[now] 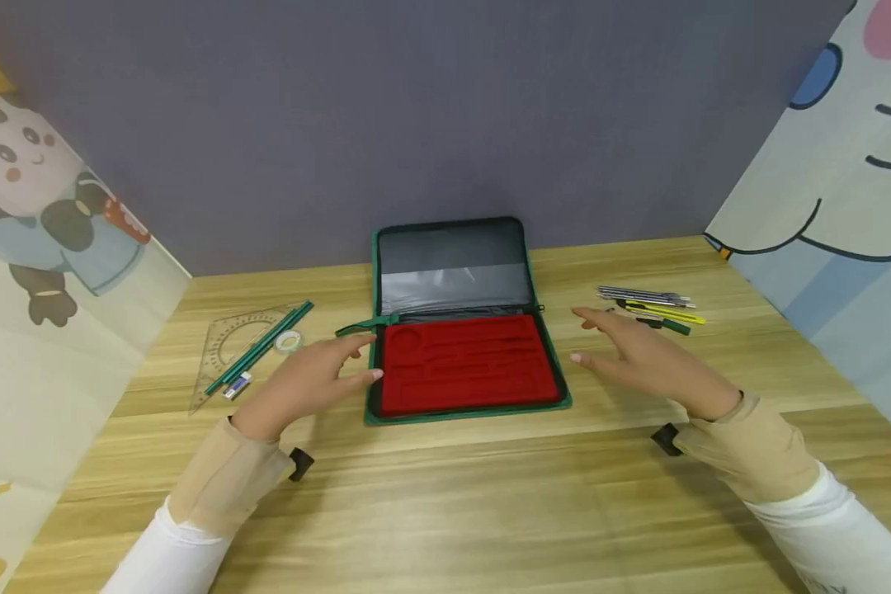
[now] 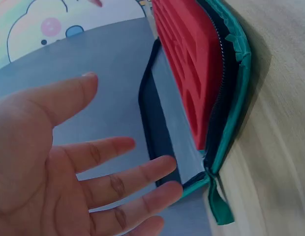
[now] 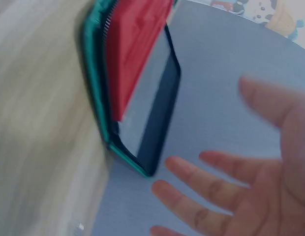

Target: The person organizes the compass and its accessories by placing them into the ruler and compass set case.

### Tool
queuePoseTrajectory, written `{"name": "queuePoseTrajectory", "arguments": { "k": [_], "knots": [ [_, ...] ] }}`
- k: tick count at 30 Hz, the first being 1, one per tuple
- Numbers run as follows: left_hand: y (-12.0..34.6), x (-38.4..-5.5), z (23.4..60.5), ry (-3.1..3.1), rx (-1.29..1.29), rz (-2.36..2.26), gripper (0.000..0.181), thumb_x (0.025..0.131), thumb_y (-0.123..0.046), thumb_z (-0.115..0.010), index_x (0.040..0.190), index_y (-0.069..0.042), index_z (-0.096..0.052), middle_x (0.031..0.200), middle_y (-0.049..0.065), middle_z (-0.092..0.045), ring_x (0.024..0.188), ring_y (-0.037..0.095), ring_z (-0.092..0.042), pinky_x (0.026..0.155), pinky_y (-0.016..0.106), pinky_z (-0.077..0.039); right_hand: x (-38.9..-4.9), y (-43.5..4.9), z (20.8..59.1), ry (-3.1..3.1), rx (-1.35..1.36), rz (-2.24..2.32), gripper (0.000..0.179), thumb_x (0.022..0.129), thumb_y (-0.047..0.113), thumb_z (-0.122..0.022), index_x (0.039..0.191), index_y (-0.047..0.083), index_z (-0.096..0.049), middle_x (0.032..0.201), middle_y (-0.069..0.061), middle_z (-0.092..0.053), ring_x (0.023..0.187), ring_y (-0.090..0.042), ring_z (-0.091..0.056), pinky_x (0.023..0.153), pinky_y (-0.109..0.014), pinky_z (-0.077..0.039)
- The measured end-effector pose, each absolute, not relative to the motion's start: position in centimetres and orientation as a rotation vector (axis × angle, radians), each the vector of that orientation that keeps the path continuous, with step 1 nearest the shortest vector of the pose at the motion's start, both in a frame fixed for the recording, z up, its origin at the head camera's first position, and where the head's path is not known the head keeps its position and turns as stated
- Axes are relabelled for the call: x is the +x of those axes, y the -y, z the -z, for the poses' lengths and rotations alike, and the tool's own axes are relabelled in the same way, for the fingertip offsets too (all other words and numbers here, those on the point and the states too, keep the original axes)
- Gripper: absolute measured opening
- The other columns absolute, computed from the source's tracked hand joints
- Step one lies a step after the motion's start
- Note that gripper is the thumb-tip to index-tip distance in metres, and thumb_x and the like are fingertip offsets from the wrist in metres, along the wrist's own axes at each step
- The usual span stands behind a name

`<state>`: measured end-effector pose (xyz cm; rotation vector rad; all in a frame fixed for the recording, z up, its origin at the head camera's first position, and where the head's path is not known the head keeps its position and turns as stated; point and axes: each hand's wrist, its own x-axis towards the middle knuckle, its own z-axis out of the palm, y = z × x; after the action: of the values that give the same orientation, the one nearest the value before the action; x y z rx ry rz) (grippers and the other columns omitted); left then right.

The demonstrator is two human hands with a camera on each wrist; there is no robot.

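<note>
A green zip case [image 1: 468, 417] lies unfolded on the wooden table, its lid with a clear pocket [image 1: 453, 289] leaning back against the grey partition. Red foam [image 1: 471, 367] with shaped hollows fills its base, and the hollows hold nothing. My left hand [image 1: 308, 379] hovers at the case's left edge with fingers spread and nothing held; the left wrist view shows the bare palm [image 2: 39, 182] near the zip and green strap [image 2: 220, 204]. Off the case's right side, my right hand [image 1: 638, 359] is held with fingers extended, also holding nothing.
Left of the case lie a clear set square [image 1: 219, 342], green pencils [image 1: 260, 346], a roll of white tape [image 1: 289, 341] and an eraser [image 1: 237, 385]. At right lie several silver drawing tools [image 1: 642, 295], a yellow cutter [image 1: 664, 313] and a green-and-black piece [image 1: 674, 327]. A grey partition [image 1: 445, 115] stands behind.
</note>
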<state>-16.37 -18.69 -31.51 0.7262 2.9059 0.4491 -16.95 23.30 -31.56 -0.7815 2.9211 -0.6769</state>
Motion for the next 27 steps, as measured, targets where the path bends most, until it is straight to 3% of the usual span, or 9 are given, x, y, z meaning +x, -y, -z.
{"name": "queuePoseTrajectory", "arguments": {
  "k": [3,8,12,16,22,27],
  "knots": [
    [18.4,-17.2,32.0,-2.878,0.668,-0.475,0.055,0.092,-0.043,-0.054,0.133,-0.006,-0.05,0.109,0.011,-0.066,0.088,0.024,-0.064,0.074,0.041,-0.05,-17.4,-23.1,32.0,-2.943,-0.717,0.744,0.054,0.093,0.034,-0.057,0.135,0.001,-0.045,0.119,-0.02,-0.059,0.108,-0.037,-0.056,0.086,-0.052,-0.045],
    [18.0,-18.6,32.8,-2.859,0.569,-0.522,0.042,0.092,-0.037,-0.057,0.122,-0.007,-0.058,0.099,0.007,-0.068,0.082,0.02,-0.063,0.072,0.039,-0.051,-18.4,-22.7,32.7,-2.91,-0.622,0.842,0.042,0.093,0.025,-0.058,0.126,0.0,-0.053,0.106,-0.013,-0.064,0.097,-0.029,-0.062,0.081,-0.046,-0.049],
    [17.6,-19.5,33.6,-2.869,0.52,-0.551,0.034,0.091,-0.03,-0.06,0.113,-0.005,-0.059,0.095,0.008,-0.068,0.08,0.021,-0.063,0.07,0.039,-0.05,-19.0,-22.6,33.2,-2.826,-0.541,0.88,0.041,0.093,0.023,-0.058,0.125,-0.003,-0.052,0.103,-0.013,-0.065,0.091,-0.025,-0.063,0.075,-0.041,-0.05],
    [17.4,-20.2,34.4,-2.894,0.411,-0.511,0.031,0.09,-0.03,-0.06,0.105,-0.003,-0.057,0.083,0.007,-0.067,0.069,0.019,-0.059,0.061,0.034,-0.046,-19.6,-22.0,33.8,-2.783,-0.508,0.827,0.042,0.092,0.022,-0.057,0.123,-0.006,-0.052,0.104,-0.015,-0.065,0.086,-0.022,-0.063,0.073,-0.039,-0.05],
    [17.2,-20.5,35.3,-2.911,0.294,-0.466,0.028,0.09,-0.031,-0.056,0.092,-0.003,-0.057,0.074,0.005,-0.055,0.058,0.018,-0.046,0.05,0.029,-0.035,-19.9,-21.2,34.5,-2.734,-0.471,0.794,0.045,0.093,0.024,-0.056,0.124,-0.007,-0.05,0.107,-0.018,-0.064,0.082,-0.017,-0.063,0.077,-0.041,-0.05],
    [17.3,-20.5,35.5,-2.918,0.29,-0.478,0.021,0.088,-0.027,-0.055,0.08,-0.008,-0.054,0.068,0.003,-0.049,0.056,0.017,-0.043,0.048,0.028,-0.032,-20.2,-21.4,34.6,-2.729,-0.44,0.855,0.044,0.093,0.023,-0.056,0.124,-0.008,-0.051,0.107,-0.02,-0.064,0.078,-0.019,-0.064,0.072,-0.037,-0.051]
  ]
}}
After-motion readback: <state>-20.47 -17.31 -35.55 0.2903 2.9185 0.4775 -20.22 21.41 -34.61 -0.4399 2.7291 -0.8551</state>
